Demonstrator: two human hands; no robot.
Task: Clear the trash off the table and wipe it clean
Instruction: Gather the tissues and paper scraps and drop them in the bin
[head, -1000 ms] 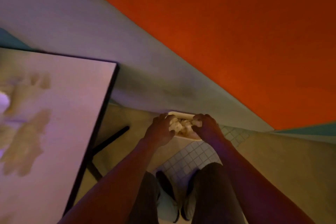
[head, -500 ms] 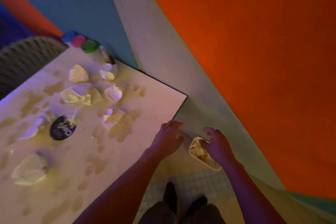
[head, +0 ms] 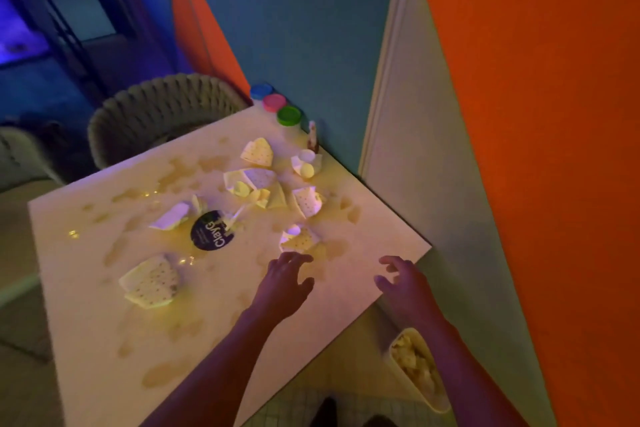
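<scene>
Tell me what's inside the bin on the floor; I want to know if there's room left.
The bin holds crumpled pale trash, heaped near its rim. The right forearm covers part of its opening, so what lies deeper is hidden.

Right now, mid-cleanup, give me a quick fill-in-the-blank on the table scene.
1. Both hands, left and right, hold ____.
2. The green round lid sits beside a ____ one.
3. The white bin of crumpled paper stands on the ____.
4. The black round "Clay" label lies on the stained white ____.

Missing: nothing; pink; floor; table
</scene>
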